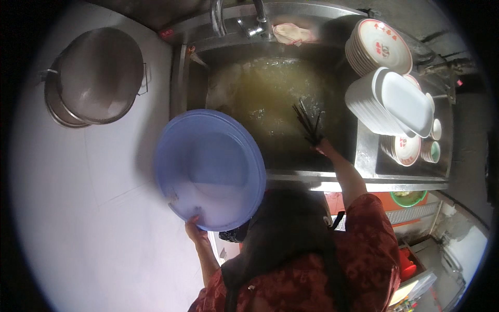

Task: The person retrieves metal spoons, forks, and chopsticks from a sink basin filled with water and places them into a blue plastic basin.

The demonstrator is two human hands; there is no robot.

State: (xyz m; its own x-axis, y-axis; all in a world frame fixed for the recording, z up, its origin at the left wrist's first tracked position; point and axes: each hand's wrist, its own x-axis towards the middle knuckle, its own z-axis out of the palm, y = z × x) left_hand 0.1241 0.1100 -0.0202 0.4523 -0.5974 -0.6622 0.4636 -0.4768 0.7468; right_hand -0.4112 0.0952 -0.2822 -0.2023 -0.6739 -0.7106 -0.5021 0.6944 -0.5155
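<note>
Left hand grips the near rim of a large blue plastic basin, fingers curled under the edge; the basin is tilted, its hollow facing up toward the camera, held over the front left corner of the steel sink and overlapping the white counter beside it; inside looks wet, with a few small dark specks near the lower rim.

Right hand is closed around a bundle of dark chopsticks; the sticks fan upward and away from the fist, over the murky yellowish water that fills the sink; whether the tips touch the water I cannot tell; the hand sits toward the sink's front right corner.

At the back edge of the sink, a tap and a crumpled pale cloth; on the drainer at the right edge, a stack of round patterned plates, a stack of white oblong dishes, smaller bowls below them; on the counter's far left, two nested steel pots, well apart from both hands.
</note>
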